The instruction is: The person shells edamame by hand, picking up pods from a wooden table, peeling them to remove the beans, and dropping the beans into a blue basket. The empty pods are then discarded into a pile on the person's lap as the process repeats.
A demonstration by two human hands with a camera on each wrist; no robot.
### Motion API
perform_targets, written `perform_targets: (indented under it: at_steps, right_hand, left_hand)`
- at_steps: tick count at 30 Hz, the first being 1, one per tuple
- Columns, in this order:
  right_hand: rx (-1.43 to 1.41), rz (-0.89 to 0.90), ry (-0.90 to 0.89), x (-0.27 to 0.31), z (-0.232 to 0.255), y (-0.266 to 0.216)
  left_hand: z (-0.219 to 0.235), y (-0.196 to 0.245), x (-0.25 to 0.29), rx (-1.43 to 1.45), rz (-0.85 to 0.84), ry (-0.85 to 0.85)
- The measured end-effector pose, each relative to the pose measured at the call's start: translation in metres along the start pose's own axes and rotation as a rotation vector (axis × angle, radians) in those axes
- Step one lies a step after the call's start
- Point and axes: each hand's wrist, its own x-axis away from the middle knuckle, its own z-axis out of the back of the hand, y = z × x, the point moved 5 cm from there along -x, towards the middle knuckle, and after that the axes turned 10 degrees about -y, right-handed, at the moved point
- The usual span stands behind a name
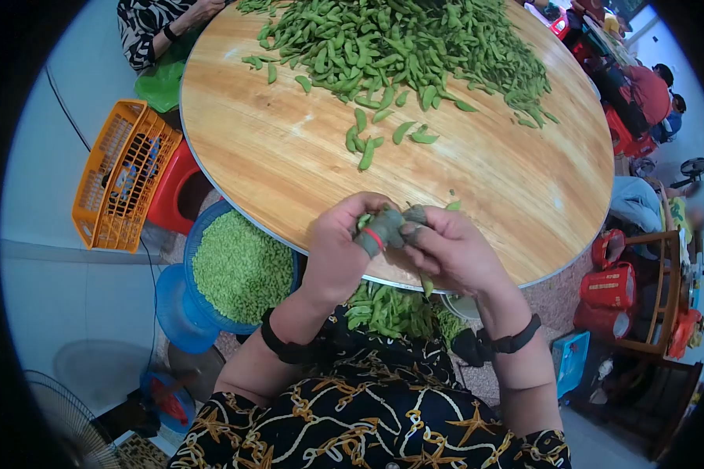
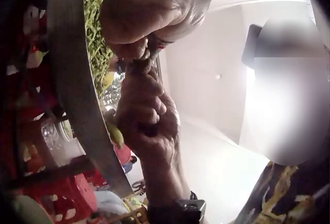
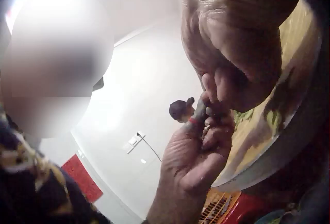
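Both hands meet over the near edge of the round wooden table (image 1: pixel 524 172), fingers curled and thumb tips close together. Grey-green wraps cover the thumbs, and a red band (image 1: pixel 374 238) circles the left one. My left hand (image 1: pixel 338 248) pinches a green soybean pod, of which only a sliver shows between thumb and forefinger. The right hand (image 1: pixel 463 252) holds a soybean pod (image 1: pixel 427 283) that sticks out below its curled fingers. In the right wrist view the left hand (image 3: pixel 193 154) faces the camera; fingers hide most of the pinched spot.
A large heap of soybean pods (image 1: pixel 399 47) covers the table's far side, with several loose pods nearer. Shelled beans fill a blue basket (image 1: pixel 189 262) at the left. More pods (image 1: pixel 387 309) lie below the table edge. An orange crate (image 1: pixel 94 184) and another person's arm (image 1: pixel 172 31) are farther left.
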Motion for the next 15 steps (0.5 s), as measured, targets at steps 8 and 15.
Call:
perform_targets:
  at_steps: [8,15]
  right_hand:
    - [1.297,0.308,0.3,-0.076,0.015,-0.076]
    - [1.475,0.115,0.205,-0.078,0.011,-0.047]
  left_hand:
    - [0.035,0.008,-0.013,0.352,-0.027,0.056]
    - [0.03,-0.007,-0.003,0.247,0.009,0.014]
